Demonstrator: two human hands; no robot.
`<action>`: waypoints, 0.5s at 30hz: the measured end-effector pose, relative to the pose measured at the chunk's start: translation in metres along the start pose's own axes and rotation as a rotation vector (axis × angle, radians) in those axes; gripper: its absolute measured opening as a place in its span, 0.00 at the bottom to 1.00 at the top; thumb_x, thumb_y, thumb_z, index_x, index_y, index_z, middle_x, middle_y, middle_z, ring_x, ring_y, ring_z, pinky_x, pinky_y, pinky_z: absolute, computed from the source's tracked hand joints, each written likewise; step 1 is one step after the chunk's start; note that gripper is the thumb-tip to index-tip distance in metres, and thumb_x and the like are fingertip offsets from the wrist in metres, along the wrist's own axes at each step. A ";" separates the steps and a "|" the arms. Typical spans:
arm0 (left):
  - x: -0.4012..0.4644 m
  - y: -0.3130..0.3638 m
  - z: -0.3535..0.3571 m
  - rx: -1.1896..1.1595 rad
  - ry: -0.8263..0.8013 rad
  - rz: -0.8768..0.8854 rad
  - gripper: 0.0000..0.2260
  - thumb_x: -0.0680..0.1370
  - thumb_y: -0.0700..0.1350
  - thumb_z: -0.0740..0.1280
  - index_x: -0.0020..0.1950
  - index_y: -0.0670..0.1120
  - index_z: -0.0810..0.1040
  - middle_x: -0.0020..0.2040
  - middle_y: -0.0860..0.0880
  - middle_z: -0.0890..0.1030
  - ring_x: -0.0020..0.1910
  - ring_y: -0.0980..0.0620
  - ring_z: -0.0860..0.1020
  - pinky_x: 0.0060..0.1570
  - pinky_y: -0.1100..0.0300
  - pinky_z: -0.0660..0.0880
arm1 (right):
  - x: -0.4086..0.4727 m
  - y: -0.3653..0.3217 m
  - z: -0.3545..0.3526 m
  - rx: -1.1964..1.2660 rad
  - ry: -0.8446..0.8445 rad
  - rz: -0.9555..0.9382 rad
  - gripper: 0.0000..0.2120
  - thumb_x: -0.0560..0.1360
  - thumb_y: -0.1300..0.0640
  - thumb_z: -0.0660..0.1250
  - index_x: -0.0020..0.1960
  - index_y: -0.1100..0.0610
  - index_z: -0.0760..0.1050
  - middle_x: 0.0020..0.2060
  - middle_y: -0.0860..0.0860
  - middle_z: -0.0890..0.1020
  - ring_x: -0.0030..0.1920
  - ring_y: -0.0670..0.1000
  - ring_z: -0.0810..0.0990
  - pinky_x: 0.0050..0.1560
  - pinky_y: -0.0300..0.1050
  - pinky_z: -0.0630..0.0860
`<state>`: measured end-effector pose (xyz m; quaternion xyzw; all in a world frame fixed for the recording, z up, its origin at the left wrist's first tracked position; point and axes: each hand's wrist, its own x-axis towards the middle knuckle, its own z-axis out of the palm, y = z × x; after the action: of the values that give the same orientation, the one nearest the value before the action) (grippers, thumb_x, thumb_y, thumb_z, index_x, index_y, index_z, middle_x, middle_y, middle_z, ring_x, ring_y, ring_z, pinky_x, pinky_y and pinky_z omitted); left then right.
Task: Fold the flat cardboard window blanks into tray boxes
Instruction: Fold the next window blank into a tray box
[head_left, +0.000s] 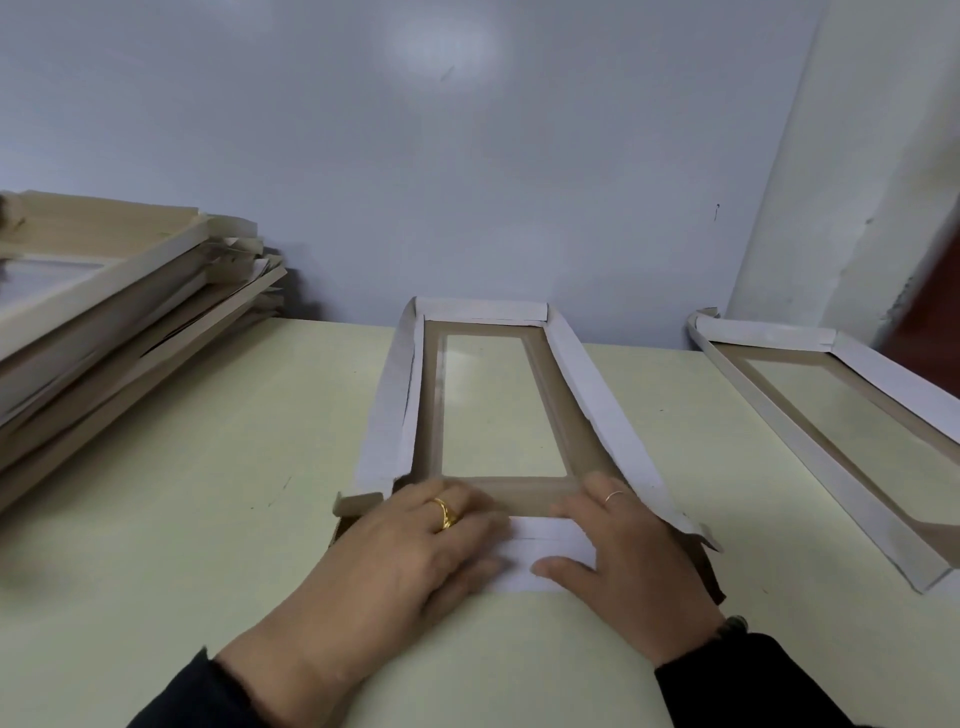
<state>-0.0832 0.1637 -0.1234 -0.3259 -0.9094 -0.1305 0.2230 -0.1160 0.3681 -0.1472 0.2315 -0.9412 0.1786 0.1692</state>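
A person's 2 bare hands press flat on the near end of a cardboard window blank (402, 395) lying at the centre of a pale green table (208, 467). The left hand (415, 551), wearing a gold ring (445, 512), lies palm down with fingers spread over the blank's brown near border and its white near flap (540, 558). The right hand (623, 566), wearing a thin ring (614, 496), lies palm down just beside it at 3 o'clock, its thumb resting on the same white flap. Neither hand grasps anything; both are open and flattened against the card. Dark sleeves (753, 680) cover both wrists.

The blank runs from 6 o'clock toward 12 o'clock, its clear window (498, 405) framed in brown card. The 2 long side flaps and the far flap show their white faces and appear partly raised; the near flap lies flat under the hands.

At 3 o'clock, apart from the centre blank, a 2nd window piece (810, 447) with raised white edges rests on the table, cut off by the picture's edge. At 9 to 10 o'clock a stack of cardboard pieces (119, 312) sits, tilted and uneven, against a pale blue wall (363, 156) that runs behind the table at 12 o'clock.
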 end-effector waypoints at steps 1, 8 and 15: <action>0.001 0.000 -0.004 -0.024 0.104 0.047 0.13 0.79 0.50 0.57 0.55 0.46 0.78 0.51 0.51 0.80 0.53 0.53 0.76 0.51 0.61 0.71 | -0.002 -0.004 -0.003 -0.018 0.044 -0.038 0.12 0.61 0.54 0.78 0.38 0.53 0.77 0.37 0.45 0.74 0.37 0.48 0.78 0.30 0.36 0.72; -0.019 -0.051 -0.014 -0.148 0.156 -0.429 0.17 0.71 0.28 0.66 0.46 0.49 0.84 0.49 0.62 0.78 0.55 0.57 0.73 0.50 0.71 0.66 | -0.011 -0.009 -0.014 -0.114 0.045 -0.224 0.13 0.60 0.67 0.72 0.33 0.54 0.69 0.31 0.46 0.74 0.30 0.51 0.74 0.26 0.35 0.69; -0.040 -0.071 -0.008 -0.456 -0.061 -0.577 0.27 0.71 0.25 0.62 0.47 0.58 0.83 0.60 0.64 0.73 0.55 0.75 0.70 0.49 0.79 0.68 | -0.014 -0.011 -0.029 -0.022 -0.068 -0.286 0.07 0.59 0.64 0.65 0.33 0.56 0.68 0.29 0.47 0.76 0.31 0.50 0.75 0.35 0.42 0.70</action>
<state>-0.0996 0.0858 -0.1430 -0.1014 -0.9176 -0.3776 0.0714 -0.0919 0.3761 -0.1247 0.3674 -0.9056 0.1346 0.1635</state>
